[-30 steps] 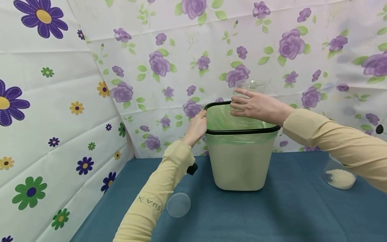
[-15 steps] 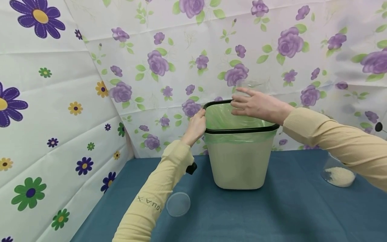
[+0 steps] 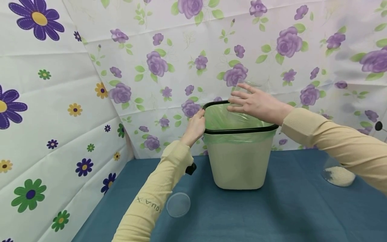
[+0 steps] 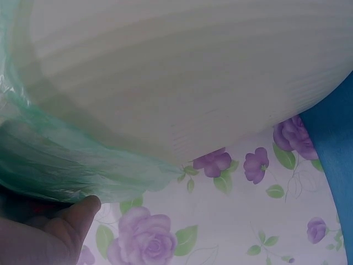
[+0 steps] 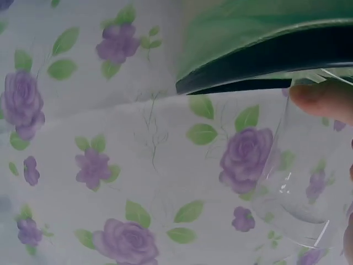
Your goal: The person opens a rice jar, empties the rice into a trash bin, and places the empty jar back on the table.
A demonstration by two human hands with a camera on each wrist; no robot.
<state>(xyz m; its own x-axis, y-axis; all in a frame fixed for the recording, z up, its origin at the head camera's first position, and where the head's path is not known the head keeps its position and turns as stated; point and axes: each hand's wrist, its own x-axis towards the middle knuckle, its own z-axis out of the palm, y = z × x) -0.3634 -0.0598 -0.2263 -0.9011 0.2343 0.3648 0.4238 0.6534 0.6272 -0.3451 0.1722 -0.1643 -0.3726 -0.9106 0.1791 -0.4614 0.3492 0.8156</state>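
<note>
A pale bin [image 3: 240,164] with a black rim and green bag liner [image 3: 217,116] stands upright at the back of the table. My left hand [image 3: 195,127] grips its left rim; in the left wrist view, finger ends [image 4: 83,215] show at the liner's lower edge. Over the bin's mouth, my right hand [image 3: 260,104] holds a clear cup-like container [image 5: 300,193], tilted. Its end [image 3: 252,83] shows above the hand. The right thumb [image 5: 314,99] presses on the container's wall. I see no contents in it; much of it is hidden behind the hand.
A clear container of white grains [image 3: 340,176] stands at the right, partly behind the right sleeve. A clear round disc, like a lid [image 3: 178,204], lies left of the bin on the blue tabletop [image 3: 235,218]. Flowered sheets [image 3: 169,37] hang behind and at the left.
My right hand has shifted slightly left and up, and the clear container has tipped further. The left hand keeps its hold on the rim. The bin stays in place.
</note>
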